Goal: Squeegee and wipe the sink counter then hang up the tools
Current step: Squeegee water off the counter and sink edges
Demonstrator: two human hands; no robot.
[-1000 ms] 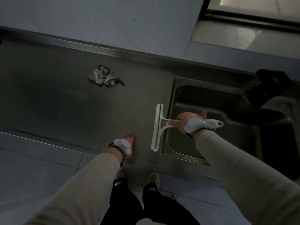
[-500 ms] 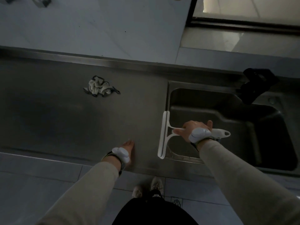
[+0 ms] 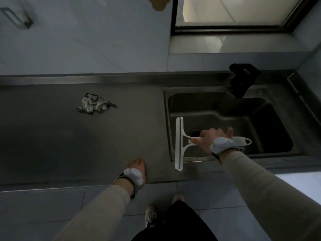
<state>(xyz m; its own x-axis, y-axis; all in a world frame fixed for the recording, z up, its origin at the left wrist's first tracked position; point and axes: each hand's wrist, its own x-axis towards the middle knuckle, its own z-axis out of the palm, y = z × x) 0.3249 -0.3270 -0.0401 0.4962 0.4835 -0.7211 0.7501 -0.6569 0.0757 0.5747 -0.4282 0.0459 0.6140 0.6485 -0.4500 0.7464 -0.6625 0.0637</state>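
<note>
Fingers of my left hand (image 3: 137, 166) lie flat on the steel counter (image 3: 52, 145), bracing me, I judge. Crumpled cloth (image 3: 94, 104) waits behind. Right hand (image 3: 211, 139) grips the white squeegee (image 3: 179, 145), blade over the sink (image 3: 271, 122) edge to shed water. Faucet (image 3: 243, 79) too dark to read.

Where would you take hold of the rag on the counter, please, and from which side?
Pinch the rag at its raised pale middle, coming straight down from above. It lies crumpled in a loose heap on the flat counter, with thin dark edging trailing out that would probably slip. The left hand is free; the right hand holds the squeegee.
</note>
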